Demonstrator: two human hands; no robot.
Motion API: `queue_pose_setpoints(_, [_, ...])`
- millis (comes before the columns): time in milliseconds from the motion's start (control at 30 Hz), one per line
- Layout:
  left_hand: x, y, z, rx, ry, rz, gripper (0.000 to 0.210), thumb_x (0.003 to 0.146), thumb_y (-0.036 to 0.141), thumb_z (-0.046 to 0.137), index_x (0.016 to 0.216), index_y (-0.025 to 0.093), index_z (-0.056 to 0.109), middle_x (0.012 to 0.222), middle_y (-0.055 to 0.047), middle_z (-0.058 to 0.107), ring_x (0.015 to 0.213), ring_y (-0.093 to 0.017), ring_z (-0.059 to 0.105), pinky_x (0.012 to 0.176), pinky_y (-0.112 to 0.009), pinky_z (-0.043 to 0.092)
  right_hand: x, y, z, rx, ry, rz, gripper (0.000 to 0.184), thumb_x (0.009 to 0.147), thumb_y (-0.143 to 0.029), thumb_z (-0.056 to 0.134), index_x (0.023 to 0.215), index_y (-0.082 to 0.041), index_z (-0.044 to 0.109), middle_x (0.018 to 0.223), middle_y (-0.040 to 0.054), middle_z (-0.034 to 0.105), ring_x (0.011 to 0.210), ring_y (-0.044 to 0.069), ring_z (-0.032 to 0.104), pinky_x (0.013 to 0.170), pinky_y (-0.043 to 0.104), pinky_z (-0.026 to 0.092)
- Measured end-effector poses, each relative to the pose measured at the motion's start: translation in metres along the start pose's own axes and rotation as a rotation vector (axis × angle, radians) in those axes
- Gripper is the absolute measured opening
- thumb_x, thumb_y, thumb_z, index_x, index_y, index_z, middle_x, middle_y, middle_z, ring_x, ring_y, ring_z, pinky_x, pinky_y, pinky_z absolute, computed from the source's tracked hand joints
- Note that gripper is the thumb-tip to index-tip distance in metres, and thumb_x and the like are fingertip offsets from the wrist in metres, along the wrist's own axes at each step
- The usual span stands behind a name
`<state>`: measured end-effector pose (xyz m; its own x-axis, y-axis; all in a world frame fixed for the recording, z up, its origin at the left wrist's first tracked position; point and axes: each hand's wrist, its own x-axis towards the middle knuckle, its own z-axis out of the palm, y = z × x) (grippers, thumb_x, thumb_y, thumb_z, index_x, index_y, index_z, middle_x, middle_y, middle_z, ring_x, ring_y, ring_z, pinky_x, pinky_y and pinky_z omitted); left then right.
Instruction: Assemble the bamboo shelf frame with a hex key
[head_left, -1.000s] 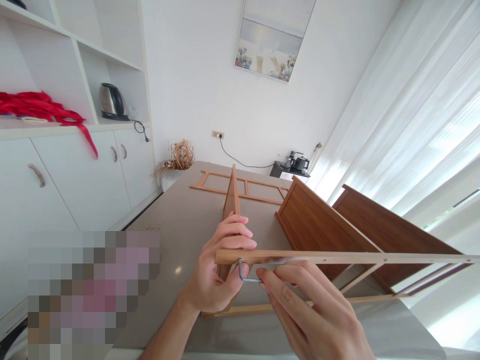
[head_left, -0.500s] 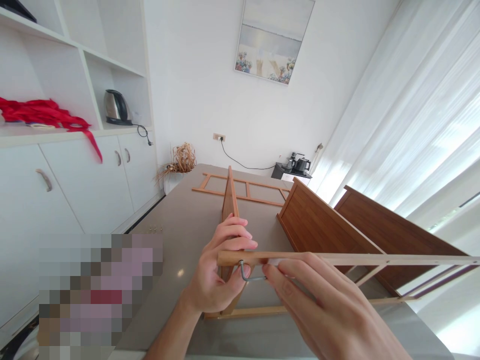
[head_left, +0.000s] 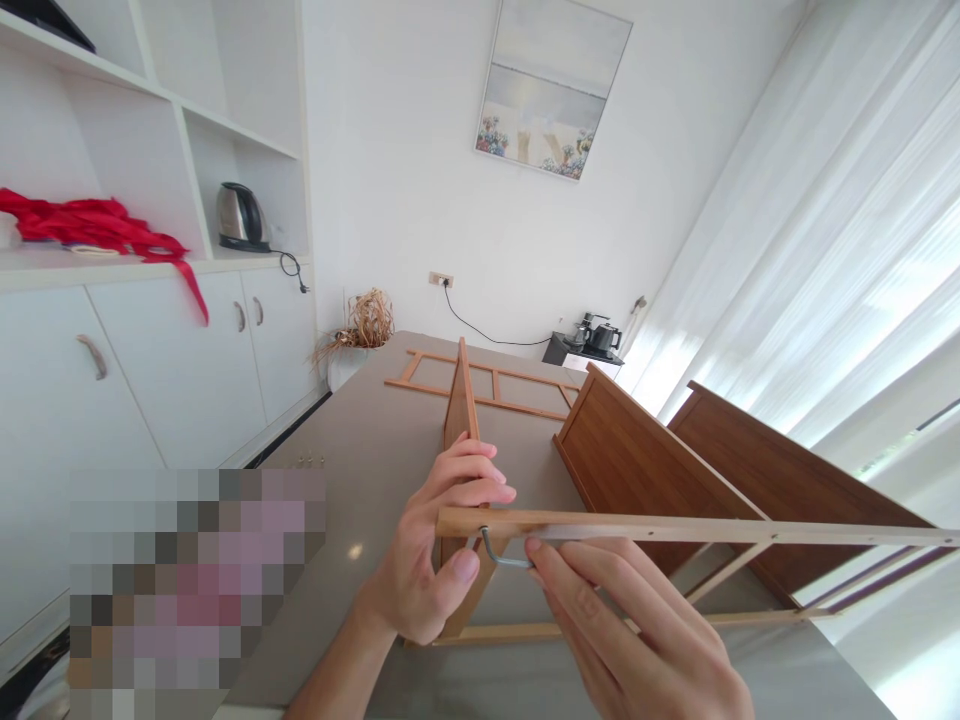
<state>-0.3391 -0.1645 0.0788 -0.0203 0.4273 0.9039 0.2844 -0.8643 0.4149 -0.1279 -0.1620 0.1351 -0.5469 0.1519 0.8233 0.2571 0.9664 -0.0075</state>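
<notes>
A bent metal hex key [head_left: 507,562] has its short end at a screw hole near the left end of a wooden rail [head_left: 585,525]. My right hand [head_left: 637,620] pinches the key's long arm between thumb and fingers, just below the rail. Around the corner, my left hand [head_left: 424,555] grips an upright wooden shelf board [head_left: 460,400] where it meets the rail. Its fingers lie over the board's edge, and its thumb is on the near side, left of the key. Two more shelf boards, a middle one [head_left: 645,455] and a right one [head_left: 772,480], stand along the same rail.
A second ladder-like wooden frame [head_left: 517,405] lies flat towards the back of the grey table [head_left: 337,520]. Several small screws [head_left: 311,462] stand at the table's left side. White cabinets [head_left: 165,370] run along the left, and curtains [head_left: 795,250] hang on the right.
My right hand has dropped slightly below the rail, its fingers still on the hex key. My left thumb has moved a little away from the key and down.
</notes>
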Motion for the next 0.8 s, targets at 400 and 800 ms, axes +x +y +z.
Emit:
queue_pose_setpoints(400, [-0.002, -0.003, 0.004, 0.022, 0.038, 0.014, 0.049, 0.099, 0.062, 0.06, 0.129, 0.024, 0.068, 0.12, -0.01, 0.065, 0.135, -0.031, 0.053, 0.126, -0.056, 0.032, -0.005, -0.012, 0.005, -0.046, 0.004, 0.09, 0.024, 0.097, 0.001, 0.062, 0.115, -0.011, 0.072, 0.09, 0.0083, 0.07, 0.074, 0.017, 0.067, 0.064, 0.028, 0.056])
queue_pose_setpoints(800, [-0.001, 0.0, 0.004, -0.008, 0.028, -0.017, 0.047, 0.099, 0.061, 0.058, 0.128, 0.025, 0.068, 0.118, -0.011, 0.066, 0.136, -0.035, 0.053, 0.127, -0.066, 0.024, -0.008, -0.019, 0.023, -0.096, 0.104, 0.08, 0.025, 0.09, 0.003, 0.069, 0.11, -0.011, 0.073, 0.08, 0.0048, 0.07, 0.067, 0.014, 0.063, 0.063, 0.026, 0.056])
